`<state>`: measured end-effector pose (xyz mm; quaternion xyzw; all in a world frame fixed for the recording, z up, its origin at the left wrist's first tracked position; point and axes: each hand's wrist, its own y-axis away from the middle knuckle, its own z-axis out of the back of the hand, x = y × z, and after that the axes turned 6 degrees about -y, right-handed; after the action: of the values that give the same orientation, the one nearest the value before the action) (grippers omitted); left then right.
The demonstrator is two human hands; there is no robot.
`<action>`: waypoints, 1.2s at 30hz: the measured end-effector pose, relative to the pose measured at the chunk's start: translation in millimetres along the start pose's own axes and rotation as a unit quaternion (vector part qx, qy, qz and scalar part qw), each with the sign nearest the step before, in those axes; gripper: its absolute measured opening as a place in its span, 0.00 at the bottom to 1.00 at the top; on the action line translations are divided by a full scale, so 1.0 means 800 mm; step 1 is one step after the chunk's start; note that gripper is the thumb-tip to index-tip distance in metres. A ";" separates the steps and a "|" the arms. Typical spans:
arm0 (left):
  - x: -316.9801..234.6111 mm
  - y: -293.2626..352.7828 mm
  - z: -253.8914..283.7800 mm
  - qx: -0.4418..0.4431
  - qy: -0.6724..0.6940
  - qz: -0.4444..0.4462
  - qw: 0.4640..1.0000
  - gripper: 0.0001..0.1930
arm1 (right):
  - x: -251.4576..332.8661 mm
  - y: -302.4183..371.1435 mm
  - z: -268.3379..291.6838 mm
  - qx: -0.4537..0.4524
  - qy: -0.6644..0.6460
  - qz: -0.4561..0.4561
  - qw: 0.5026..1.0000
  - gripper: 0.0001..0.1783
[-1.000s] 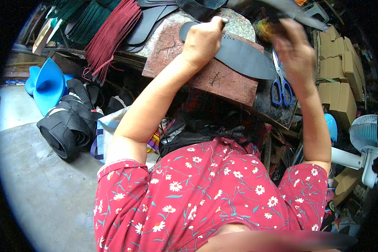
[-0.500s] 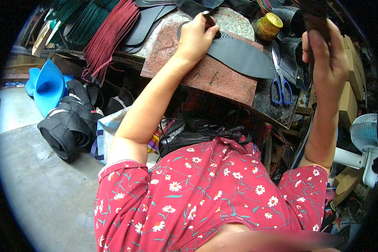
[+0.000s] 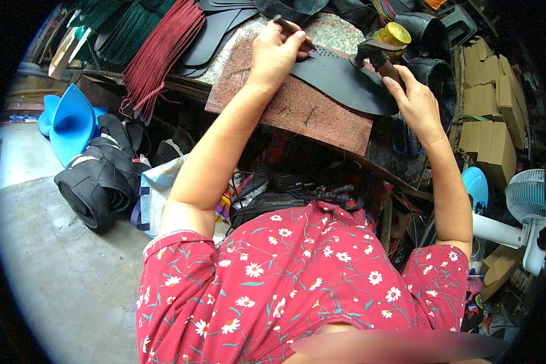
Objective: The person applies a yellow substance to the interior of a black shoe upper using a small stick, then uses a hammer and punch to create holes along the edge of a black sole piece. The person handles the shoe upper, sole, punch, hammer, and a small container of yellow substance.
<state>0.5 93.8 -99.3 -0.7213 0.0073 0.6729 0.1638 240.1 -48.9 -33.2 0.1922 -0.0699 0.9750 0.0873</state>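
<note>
My left hand [image 3: 272,59] is closed round a dark rod-like punch [image 3: 285,25], held tilted at the left end of a black sole-shaped sheet [image 3: 349,84]. Rows of small holes show in the sheet just right of my fingers. The sheet lies on a reddish, worn board [image 3: 285,118]. Over the sheet's right part, my right hand [image 3: 420,108] grips a hammer [image 3: 377,59] by its dark handle, the head pointing left toward the punch. The punch's lower tip is hidden by my left fingers. Blue-handled scissors [image 3: 407,142] lie right of the board, partly behind my right hand.
A yellow-lidded jar [image 3: 395,35] stands behind the hammer. Bundled red strips [image 3: 164,54] and black sole-shaped sheets [image 3: 211,39] lie at the far left of the bench. Cardboard boxes [image 3: 488,142] and a fan [image 3: 526,197] are at the right, black rolled pieces [image 3: 82,197] at the left.
My right hand has come down and left with the hammer, from raised at the right to just above the sheet. The punch in my left hand now tilts more, its top farther left.
</note>
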 end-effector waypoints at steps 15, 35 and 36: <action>-0.008 0.023 -0.028 -0.034 -0.416 -0.279 0.865 0.12 | 0.085 -0.004 0.084 -0.191 -0.258 0.259 0.911 0.17; -0.029 -0.017 0.052 0.123 -0.259 -0.050 0.957 0.12 | 0.071 0.040 -0.008 -0.004 0.013 0.309 0.951 0.34; -0.033 -0.015 0.052 0.135 -0.229 -0.034 0.963 0.11 | 0.075 0.038 -0.010 -0.015 0.022 0.322 0.946 0.35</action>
<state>-39.2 109.7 -72.5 -0.5190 0.0364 0.8069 0.2797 176.4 -68.2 -20.3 0.1370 -0.1404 0.9540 -0.2268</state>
